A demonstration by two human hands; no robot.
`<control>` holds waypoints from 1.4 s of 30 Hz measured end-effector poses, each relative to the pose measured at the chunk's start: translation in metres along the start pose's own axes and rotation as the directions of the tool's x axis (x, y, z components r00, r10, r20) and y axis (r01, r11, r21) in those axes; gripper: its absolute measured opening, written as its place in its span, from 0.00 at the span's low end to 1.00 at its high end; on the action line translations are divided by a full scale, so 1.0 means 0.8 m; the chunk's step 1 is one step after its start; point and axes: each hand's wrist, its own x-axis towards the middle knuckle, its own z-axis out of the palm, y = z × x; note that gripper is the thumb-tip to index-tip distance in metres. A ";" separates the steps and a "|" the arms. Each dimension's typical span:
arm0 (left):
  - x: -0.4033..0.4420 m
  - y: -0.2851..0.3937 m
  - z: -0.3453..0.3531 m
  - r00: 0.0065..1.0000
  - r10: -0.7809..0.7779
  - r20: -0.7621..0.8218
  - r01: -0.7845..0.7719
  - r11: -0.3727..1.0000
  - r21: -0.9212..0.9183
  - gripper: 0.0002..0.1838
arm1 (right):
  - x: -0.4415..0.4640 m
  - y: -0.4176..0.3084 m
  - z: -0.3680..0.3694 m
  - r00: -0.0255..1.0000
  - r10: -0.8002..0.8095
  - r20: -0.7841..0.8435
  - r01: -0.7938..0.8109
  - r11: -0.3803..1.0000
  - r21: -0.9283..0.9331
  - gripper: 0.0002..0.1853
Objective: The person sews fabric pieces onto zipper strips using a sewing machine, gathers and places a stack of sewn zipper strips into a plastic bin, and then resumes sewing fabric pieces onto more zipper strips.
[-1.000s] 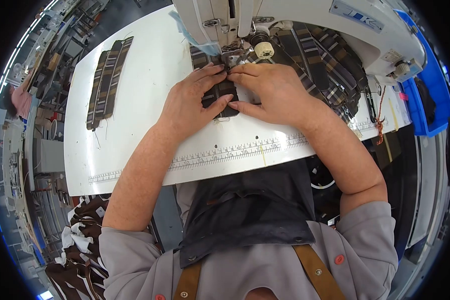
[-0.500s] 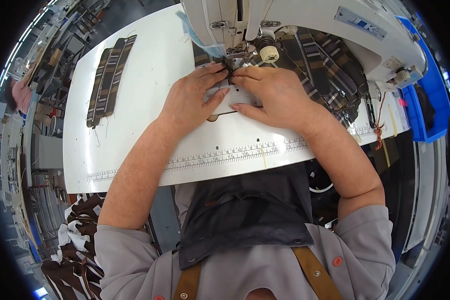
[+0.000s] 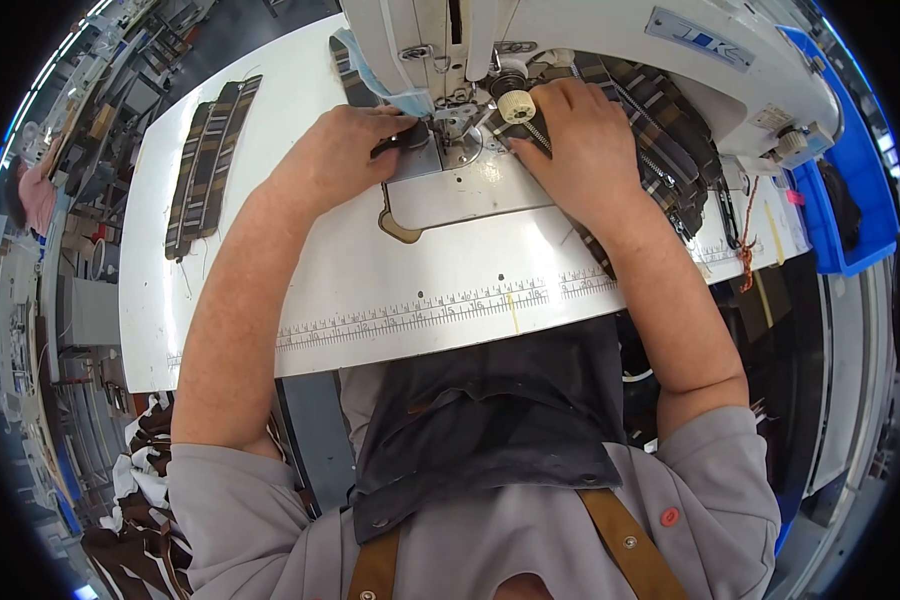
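Note:
At the left of the sewing machine's needle area, my left hand [image 3: 348,150] is closed on a small dark object [image 3: 404,138], perhaps a thread snipper or a fabric end; which one is unclear. My right hand [image 3: 585,145] rests on the pile of dark plaid pieces with zippers [image 3: 660,130], right of the machine's cream knob [image 3: 516,106]. Its thumb stands apart from the fingers, whose tips press on the fabric. The metal plate [image 3: 470,192] under the needle shows bare. Behind the blue cloth strip [image 3: 370,75], part of a plaid piece [image 3: 355,80] shows.
Two plaid strips [image 3: 210,160] lie side by side on the left of the white table [image 3: 300,290]. A printed ruler [image 3: 450,308] runs along its front edge. A blue bin [image 3: 855,215] stands at the right. Far left, a person in pink [image 3: 38,195] is visible.
My hands have moved apart, the left one leftward with the dark object, the right one onto the pile. The plaid piece that lay between them has gone from the front of the needle.

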 end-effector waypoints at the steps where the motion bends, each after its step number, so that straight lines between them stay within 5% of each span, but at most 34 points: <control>1: -0.002 -0.001 -0.001 1.000 0.002 -0.003 -0.002 1.000 -0.002 0.19 | 0.001 0.006 -0.001 0.998 0.020 0.055 -0.021 1.000 0.004 0.25; 5: -0.018 -0.023 0.006 0.985 0.170 -0.018 -0.156 0.936 0.316 0.20 | 0.003 0.011 -0.007 0.999 0.040 0.006 -0.040 0.997 -0.067 0.24; 7: -0.035 -0.045 -0.004 0.960 0.270 -0.077 -0.207 0.866 0.455 0.21 | 0.004 0.012 -0.010 0.984 0.091 0.154 -0.082 0.995 -0.064 0.22; 9: -0.064 -0.059 -0.028 0.999 -0.003 0.046 -0.024 0.815 0.579 0.20 | 0.004 0.022 -0.003 0.983 0.102 0.152 -0.097 0.995 -0.038 0.18; 14: -0.163 -0.120 -0.046 0.994 -0.052 -0.097 0.101 0.790 0.605 0.19 | 0.007 0.029 -0.042 0.974 0.159 0.159 -0.175 0.980 0.092 0.11; 16: -0.184 -0.114 -0.047 0.984 -0.112 -0.135 0.171 0.778 0.605 0.18 | 0.008 0.030 -0.074 0.937 0.195 0.291 -0.261 0.943 0.209 0.09; 19: -0.183 -0.090 -0.048 0.933 -0.075 -0.351 0.203 0.917 0.343 0.17 | -0.003 0.022 -0.108 0.908 0.154 0.389 -0.313 0.867 0.387 0.10; 20: -0.172 -0.070 -0.045 0.914 -0.243 -0.324 0.238 0.970 -0.057 0.19 | -0.009 0.017 -0.115 0.877 0.145 0.459 -0.371 0.811 0.452 0.10; 21: -0.159 -0.049 -0.038 0.892 -0.387 -0.232 0.255 0.857 -0.447 0.22 | -0.019 0.016 -0.110 0.830 0.129 0.543 -0.472 0.680 0.561 0.10; 23: -0.128 -0.003 -0.015 0.940 -0.339 0.031 0.240 0.595 -0.767 0.33 | -0.029 -0.010 -0.108 0.818 0.006 0.576 -0.538 0.366 0.760 0.10; 24: -0.116 0.025 -0.008 0.949 -0.290 0.125 0.255 0.471 -0.844 0.37 | -0.033 -0.022 -0.101 0.821 -0.046 0.568 -0.542 0.249 0.803 0.10; 25: -0.104 0.037 0.003 0.959 -0.219 0.182 0.227 0.204 -0.952 0.37 | -0.037 -0.035 -0.093 0.810 -0.048 0.584 -0.566 0.193 0.802 0.10; 29: -0.055 0.059 0.022 0.953 -0.297 0.062 0.121 0.186 -0.975 0.42 | -0.031 -0.072 -0.085 0.696 -0.012 0.718 -0.694 0.245 0.677 0.11; 30: -0.050 0.053 0.022 0.952 -0.298 0.065 0.125 0.188 -0.974 0.42 | -0.028 -0.074 -0.079 0.719 -0.019 0.695 -0.626 0.417 0.659 0.13; 31: -0.046 0.048 0.024 0.955 -0.291 0.058 0.174 0.392 -0.903 0.36 | -0.024 -0.073 -0.072 0.740 -0.031 0.672 -0.536 0.575 0.618 0.16; 32: -0.043 0.044 0.027 0.958 -0.283 0.054 0.215 0.577 -0.788 0.31 | -0.021 -0.070 -0.065 0.740 -0.031 0.672 -0.538 0.572 0.619 0.16; 33: -0.043 0.043 0.033 0.957 -0.283 0.059 0.220 0.578 -0.786 0.31 | -0.017 -0.065 -0.057 0.773 -0.091 0.628 -0.389 0.714 0.582 0.19; 35: -0.041 0.040 0.046 0.916 -0.019 -0.402 -0.110 0.948 -0.297 0.23 | -0.008 -0.060 -0.051 0.833 -0.177 0.524 -0.123 0.864 0.488 0.26; 36: -0.040 0.033 0.048 0.917 -0.019 -0.398 -0.109 0.949 -0.296 0.23 | -0.007 -0.053 -0.041 0.834 -0.176 0.523 -0.126 0.862 0.491 0.26; 38: -0.038 0.019 0.045 0.950 0.134 -0.281 -0.205 0.948 -0.243 0.21 | -0.004 -0.041 -0.021 0.922 -0.333 0.196 0.232 0.883 0.408 0.27; 42: -0.054 0.032 0.046 0.986 0.038 -0.165 -0.095 0.930 -0.355 0.20 | 0.002 -0.030 -0.014 0.884 -0.388 0.260 0.265 0.875 0.406 0.27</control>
